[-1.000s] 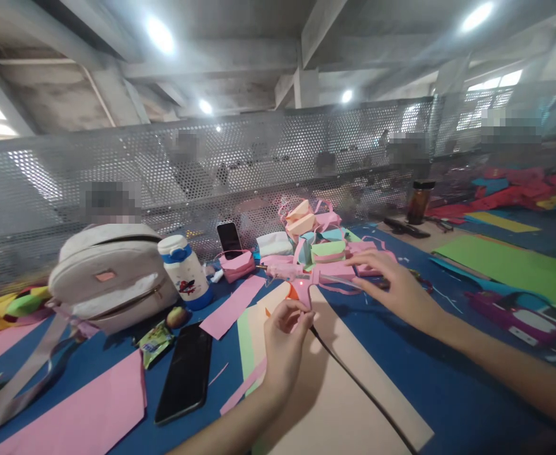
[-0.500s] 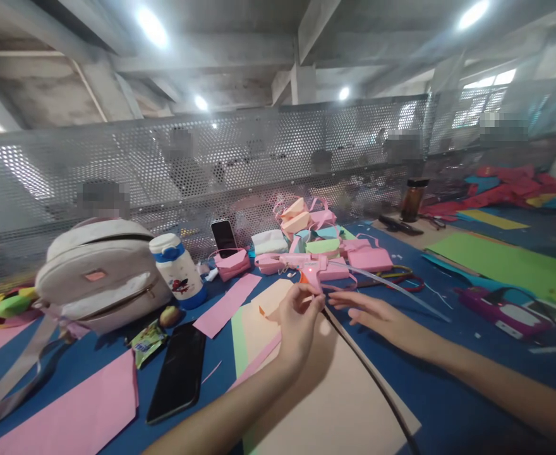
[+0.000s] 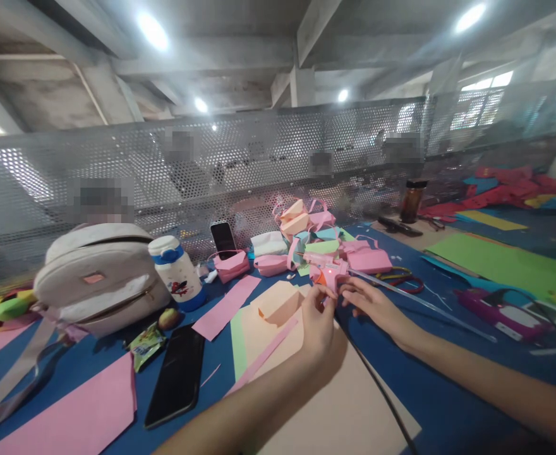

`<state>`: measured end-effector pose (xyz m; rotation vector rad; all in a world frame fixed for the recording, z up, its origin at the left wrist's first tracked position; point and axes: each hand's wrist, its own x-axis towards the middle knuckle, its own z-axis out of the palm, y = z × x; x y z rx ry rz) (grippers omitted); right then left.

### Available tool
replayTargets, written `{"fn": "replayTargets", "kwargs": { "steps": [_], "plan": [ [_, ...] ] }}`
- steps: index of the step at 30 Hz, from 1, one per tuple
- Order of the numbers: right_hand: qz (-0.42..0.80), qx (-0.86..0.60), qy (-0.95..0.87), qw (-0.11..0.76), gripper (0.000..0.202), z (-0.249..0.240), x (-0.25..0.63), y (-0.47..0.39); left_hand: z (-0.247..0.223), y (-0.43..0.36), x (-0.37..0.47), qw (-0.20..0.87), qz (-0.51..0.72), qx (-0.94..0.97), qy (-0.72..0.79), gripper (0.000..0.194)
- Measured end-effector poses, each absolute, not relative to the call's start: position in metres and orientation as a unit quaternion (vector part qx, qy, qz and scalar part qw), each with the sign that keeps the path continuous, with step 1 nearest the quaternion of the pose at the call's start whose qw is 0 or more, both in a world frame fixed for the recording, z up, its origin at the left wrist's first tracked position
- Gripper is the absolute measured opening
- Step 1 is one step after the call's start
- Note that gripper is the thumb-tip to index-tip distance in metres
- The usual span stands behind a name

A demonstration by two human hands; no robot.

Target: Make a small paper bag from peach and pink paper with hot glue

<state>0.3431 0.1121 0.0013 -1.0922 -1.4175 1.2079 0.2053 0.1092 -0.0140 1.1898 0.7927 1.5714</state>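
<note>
Most of the pink glue gun [image 3: 328,275] is being covered by the left hand [image 3: 318,322] and right hand [image 3: 370,303], so the grip can't be made out. Its black cord [image 3: 377,392] is being cut off at the bottom edge.

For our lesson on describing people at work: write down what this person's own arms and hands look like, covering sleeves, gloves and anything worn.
Both forearms are bare, with no sleeve in view. The left hand and right hand wear no gloves. No watch, bracelet or ring can be made out on either; the picture is too soft to rule out small rings. No markings show on the arms.
</note>
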Motion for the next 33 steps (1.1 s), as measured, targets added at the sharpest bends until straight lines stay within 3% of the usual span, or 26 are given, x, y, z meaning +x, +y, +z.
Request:
{"fn": "replayTargets", "kwargs": {
  "steps": [5, 22, 27, 33],
  "plan": [
    [0.49, -0.463, -0.561, 0.481, 0.047, -0.006, 0.346, 0.119, -0.016, 0.1, 0.221, 0.52, 0.659, 0.45, 0.306, 0.018],
    [0.511, -0.467, -0.568, 0.445, 0.061, -0.016, 0.352, 0.123, -0.019, 0.09, 0.232, 0.578, 0.628, 0.426, 0.301, 0.035],
    [0.501, -0.463, -0.591, 0.431, 0.064, -0.017, 0.355, 0.126, -0.017, 0.09, 0.232, 0.584, 0.621, 0.423, 0.307, 0.028],
    [0.483, -0.466, -0.618, 0.408, 0.064, -0.019, 0.36, 0.129, -0.016, 0.083, 0.23, 0.608, 0.599, 0.42, 0.309, 0.006]
  ]
}}
